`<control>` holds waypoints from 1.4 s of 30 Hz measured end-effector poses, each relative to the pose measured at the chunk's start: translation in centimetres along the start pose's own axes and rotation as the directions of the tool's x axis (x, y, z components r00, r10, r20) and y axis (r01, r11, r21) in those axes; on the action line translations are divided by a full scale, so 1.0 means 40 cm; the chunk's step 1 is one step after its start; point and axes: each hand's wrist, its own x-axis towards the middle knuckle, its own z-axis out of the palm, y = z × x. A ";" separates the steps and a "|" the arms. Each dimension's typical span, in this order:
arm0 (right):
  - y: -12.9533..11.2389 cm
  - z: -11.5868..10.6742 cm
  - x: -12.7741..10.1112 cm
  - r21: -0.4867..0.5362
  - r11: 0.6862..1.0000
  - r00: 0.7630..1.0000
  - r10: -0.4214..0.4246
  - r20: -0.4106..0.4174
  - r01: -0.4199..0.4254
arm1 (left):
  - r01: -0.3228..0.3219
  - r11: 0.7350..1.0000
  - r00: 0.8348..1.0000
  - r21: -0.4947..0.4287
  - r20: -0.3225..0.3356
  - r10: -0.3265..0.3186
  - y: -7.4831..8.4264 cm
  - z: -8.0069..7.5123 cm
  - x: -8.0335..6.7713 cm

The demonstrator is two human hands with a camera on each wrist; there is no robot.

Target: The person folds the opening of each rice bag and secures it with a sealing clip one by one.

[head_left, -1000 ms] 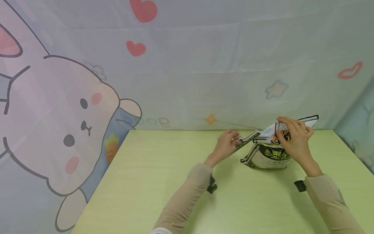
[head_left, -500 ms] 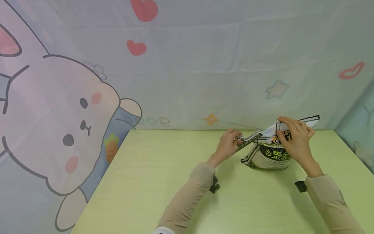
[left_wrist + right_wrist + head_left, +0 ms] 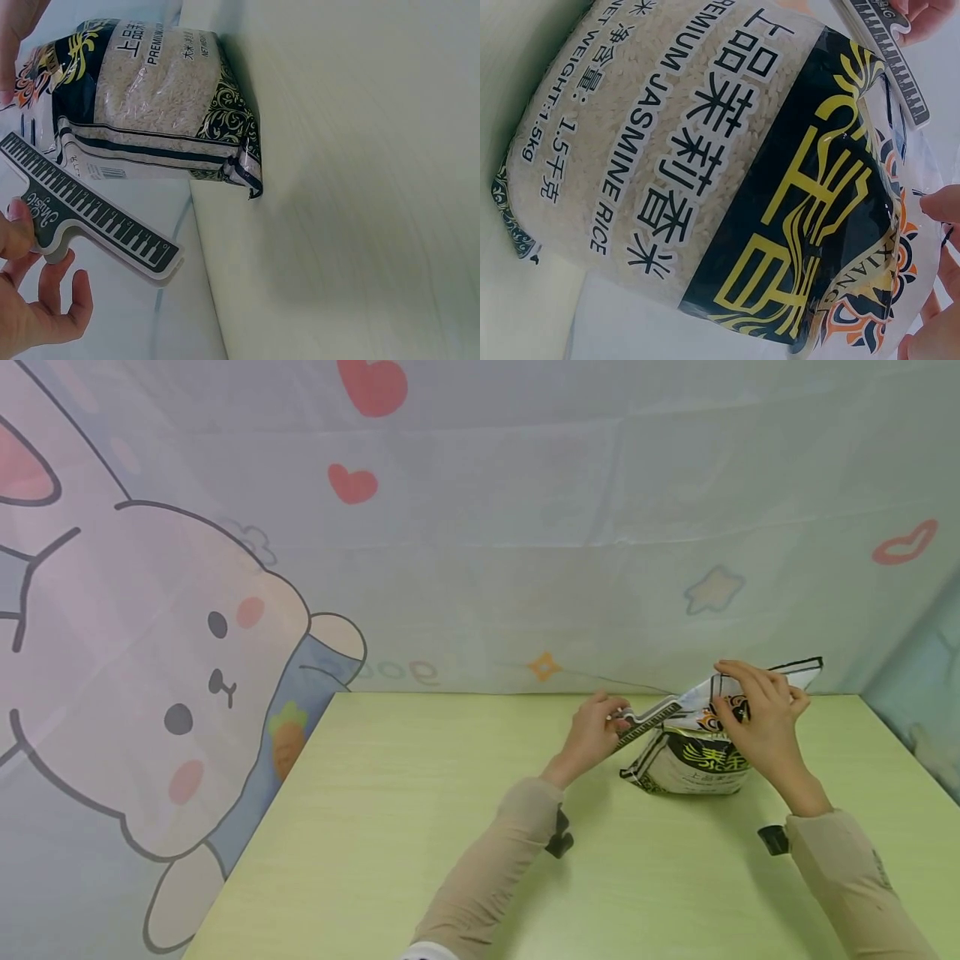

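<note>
Plastic jasmine rice bag (image 3: 693, 760) is being held by its flattened top while a piano-key sealing clip (image 3: 647, 720) is being brought in from its left.

The bag is standing on the green table (image 3: 420, 827) toward the far right, its empty upper part being pinched and pulled up to the right by the right hand (image 3: 757, 718), whose fingers are curled over the film. The clip is being pinched at its handle end by the left hand (image 3: 592, 737), thumb on the printed face in the left wrist view (image 3: 19, 225). Its long axis is being kept slanted, rising toward the bag top, roughly in line with the stretched film edge. The clip's far tip is lying just beside that edge; whether it is touching cannot be told. The left hand is the nearer one to the clip, the right to the bag.
</note>
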 end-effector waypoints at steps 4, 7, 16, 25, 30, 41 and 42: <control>0.002 0.000 0.001 -0.002 1.000 1.000 0.000 0.004 0.000 | 0.008 1.000 1.000 -0.003 0.001 -0.008 0.004 0.002 0.000; 0.004 0.001 0.000 -0.004 1.000 1.000 -0.001 0.004 0.001 | 0.016 1.000 1.000 0.005 0.004 -0.016 0.008 0.003 0.001; 0.006 0.002 0.005 -0.005 1.000 1.000 -0.004 -0.004 0.004 | 0.046 0.999 0.999 0.023 0.009 -0.046 0.018 0.010 0.015; 0.020 0.009 0.013 0.006 1.000 1.000 -0.011 -0.010 0.012 | 0.034 0.999 0.999 0.042 -0.008 -0.033 0.030 0.015 0.041; 0.022 0.011 0.013 0.021 0.999 0.999 -0.029 -0.027 0.030 | 0.040 0.999 0.999 0.020 -0.001 -0.040 0.037 0.016 0.050; 0.026 0.020 0.012 0.032 0.998 0.995 -0.055 -0.078 0.057 | 0.035 0.999 0.999 -0.016 -0.006 -0.035 0.052 0.014 0.065; 0.026 0.020 0.012 0.030 0.998 0.996 -0.053 -0.076 0.055 | 0.032 0.999 0.999 -0.011 -0.009 -0.032 0.053 0.014 0.066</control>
